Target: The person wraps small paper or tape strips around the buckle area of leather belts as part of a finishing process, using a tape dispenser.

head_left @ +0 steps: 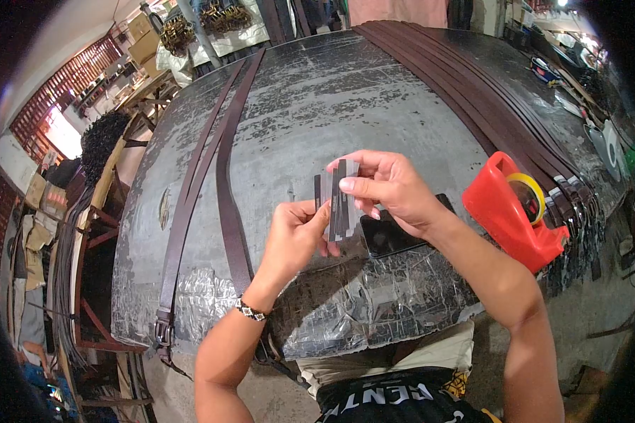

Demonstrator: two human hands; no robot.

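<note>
In the middle of the head view, my right hand (395, 190) pinches a small stack of narrow black strips with pale grey edges (341, 211) between thumb and fingers. My left hand (289, 236) is closed at the left side of this stack, its thumb against the strips. One separate short black strip (317, 186) sticks up from the left fingers. A dark phone-like slab (391, 238) lies on the table under my right wrist. Whether the strips carry print is too small to tell.
Dark brown belts (222, 151) lie along the left of the worn grey table (296, 120). More belts (466, 106) are bundled at right, buckles at the near edge. Beside them sits a red tape dispenser (497, 201) with a yellow-rimmed roll (541, 194). Buckles (222, 17) hang behind.
</note>
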